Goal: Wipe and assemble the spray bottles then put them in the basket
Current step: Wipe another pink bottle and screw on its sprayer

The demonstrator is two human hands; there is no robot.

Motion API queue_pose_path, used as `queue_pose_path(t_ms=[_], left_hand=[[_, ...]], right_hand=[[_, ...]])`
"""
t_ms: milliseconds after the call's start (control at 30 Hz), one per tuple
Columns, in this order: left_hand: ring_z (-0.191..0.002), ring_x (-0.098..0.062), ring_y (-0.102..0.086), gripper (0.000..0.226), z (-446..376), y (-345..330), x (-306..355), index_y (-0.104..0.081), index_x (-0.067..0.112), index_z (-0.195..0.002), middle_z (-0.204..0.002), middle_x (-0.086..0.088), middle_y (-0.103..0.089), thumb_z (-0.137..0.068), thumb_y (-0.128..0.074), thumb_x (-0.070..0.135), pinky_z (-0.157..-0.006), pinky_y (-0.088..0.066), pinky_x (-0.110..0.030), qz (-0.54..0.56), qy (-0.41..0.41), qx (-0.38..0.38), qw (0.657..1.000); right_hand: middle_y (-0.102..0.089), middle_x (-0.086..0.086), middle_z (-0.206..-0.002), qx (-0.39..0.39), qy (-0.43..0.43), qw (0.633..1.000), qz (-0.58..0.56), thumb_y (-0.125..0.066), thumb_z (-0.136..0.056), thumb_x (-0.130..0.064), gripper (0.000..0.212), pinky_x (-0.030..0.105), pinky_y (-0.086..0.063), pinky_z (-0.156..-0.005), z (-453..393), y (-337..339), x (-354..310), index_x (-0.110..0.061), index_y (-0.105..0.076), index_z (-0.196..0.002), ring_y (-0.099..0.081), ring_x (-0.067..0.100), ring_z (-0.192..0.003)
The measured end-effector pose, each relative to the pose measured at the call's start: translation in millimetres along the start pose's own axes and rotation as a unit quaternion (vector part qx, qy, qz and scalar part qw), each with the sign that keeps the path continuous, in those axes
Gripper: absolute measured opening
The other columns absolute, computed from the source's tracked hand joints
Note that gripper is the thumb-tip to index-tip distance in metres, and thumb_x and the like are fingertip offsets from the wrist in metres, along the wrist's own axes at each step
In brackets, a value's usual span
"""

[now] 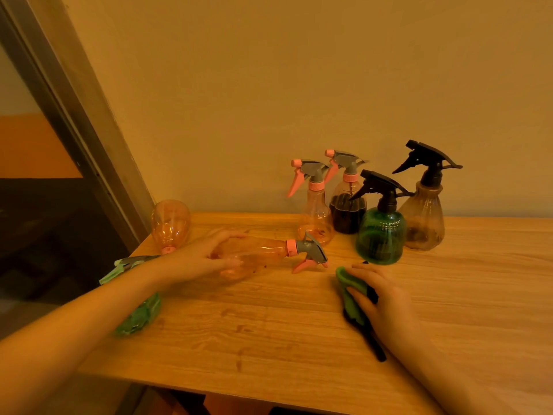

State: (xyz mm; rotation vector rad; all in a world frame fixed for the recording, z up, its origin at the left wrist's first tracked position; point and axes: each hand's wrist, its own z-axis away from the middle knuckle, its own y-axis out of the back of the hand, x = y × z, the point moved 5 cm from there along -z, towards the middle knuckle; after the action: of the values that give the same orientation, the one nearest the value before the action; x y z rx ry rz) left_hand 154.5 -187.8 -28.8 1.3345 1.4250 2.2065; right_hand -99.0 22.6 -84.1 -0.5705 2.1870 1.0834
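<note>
The left hand's fingers [230,235] are curled over the body of an orange bottle [251,257] that lies on its side on the tabletop [299,330], thumb underneath near the base, so the left hand [203,256] has it in a loose wrap-around hold. The bottle's pink collar and grey-and-pink trigger head [309,254] are already on and point to the right. The right hand [380,298] presses a folded green cloth [350,295] flat on the tabletop, fingers curled slightly round its edge; something dark lies under the cloth and hand, too unclear to name.

Beside the left forearm lies a green bottle [140,313] on its side at the tabletop's left edge, with what looks like a trigger head near it. An orange bottle body [170,224] with no head is just behind the left hand, neck towards the camera. At the back, near the wall, four assembled bottles stand upright and close together: two with pink triggers [317,214], a squat green one [381,238] and a brownish one [423,217] with black triggers. No basket is in view.

The held bottle looks empty, so it should be light, with thin walls that dent if squeezed and a smooth surface that could slip. The waist, or the stiff collar under the trigger, seems the safest place to hold while wiping.
</note>
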Motion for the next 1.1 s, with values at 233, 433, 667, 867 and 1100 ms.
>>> queue_pose_path(t_ms=[233,433,667,867,1100], left_hand=[[-0.126,-0.011,-0.041,0.086,-2,-9,-1,-0.029,0.065,-0.124,-0.142,0.010,-0.034,-0.064,-0.084,0.037,-0.101,-0.044,-0.034,-0.015,-0.020,0.059,0.998],[-0.120,-0.001,-0.046,0.081,6,-9,6,-0.035,0.062,-0.125,-0.135,0.024,-0.040,-0.065,-0.084,0.038,-0.096,-0.046,-0.023,-0.004,-0.042,0.014,0.999],[-0.106,0.004,-0.049,0.077,14,-13,18,-0.038,0.052,-0.126,-0.125,0.028,-0.041,-0.067,-0.083,0.031,-0.073,-0.046,-0.008,0.047,-0.007,-0.060,0.997],[-0.102,0.007,-0.057,0.071,13,-14,26,-0.047,0.048,-0.120,-0.122,0.022,-0.051,-0.067,-0.085,0.021,-0.077,-0.050,-0.013,0.110,0.001,-0.083,0.990],[-0.108,0.000,-0.054,0.071,11,-13,24,-0.047,0.050,-0.120,-0.124,0.022,-0.049,-0.067,-0.084,0.021,-0.079,-0.049,-0.013,0.110,0.003,-0.087,0.990]], right_hand=[[-0.055,-0.020,-0.112,0.012,-0.005,1.000,-0.012,-0.070,-0.081,-0.006,0.040,0.001,-0.034,-0.091,0,2,-1,-0.029,-0.062,-0.113,-0.054,-0.001,-0.105],[-0.055,-0.014,-0.123,0.097,0.064,0.992,-0.048,-0.060,-0.085,-0.017,0.030,0.011,-0.036,-0.100,-1,14,-16,-0.022,-0.062,-0.115,-0.047,-0.004,-0.120],[-0.053,0.007,-0.130,0.067,0.187,0.978,0.068,-0.050,-0.092,-0.027,0.036,0.020,-0.036,-0.105,-13,7,-42,-0.010,-0.063,-0.121,-0.048,0.014,-0.123],[-0.052,0.012,-0.134,0.001,0.249,0.957,0.147,-0.050,-0.096,-0.029,0.035,0.029,-0.040,-0.103,-28,-16,-60,-0.009,-0.063,-0.122,-0.049,0.023,-0.122],[-0.043,0.007,-0.145,-0.080,0.269,0.939,0.199,-0.047,-0.097,-0.027,0.039,0.035,-0.028,-0.112,-21,-26,-42,-0.015,-0.053,-0.134,-0.032,0.023,-0.139]])
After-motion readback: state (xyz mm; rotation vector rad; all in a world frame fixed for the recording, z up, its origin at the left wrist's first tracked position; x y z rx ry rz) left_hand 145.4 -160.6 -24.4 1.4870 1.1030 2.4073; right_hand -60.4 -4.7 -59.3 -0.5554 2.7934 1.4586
